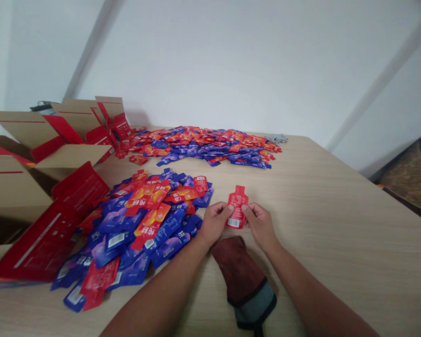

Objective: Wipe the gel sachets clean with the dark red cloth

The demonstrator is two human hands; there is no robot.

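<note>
Between my two hands is a red pouch (237, 202) with white print and a barcode, its narrow neck pointing away from me. My left hand (215, 220) pinches its left edge between thumb and fingers. On the opposite edge, my right hand (261, 223) grips it the same way. Just below the pouch lies a brown cloth item (239, 271) with a grey, black-edged end. Left of my left hand spreads a loose heap of blue and red-orange pouches (140, 220), printed side up or barcode side up.
Farther back, a long pile of similar pouches (203, 142) runs along the table (330, 224) near the white wall. Opened red and brown cardboard boxes (45, 234) crowd the left side. A grey cloth (278, 138) rests at the pile's right end.
</note>
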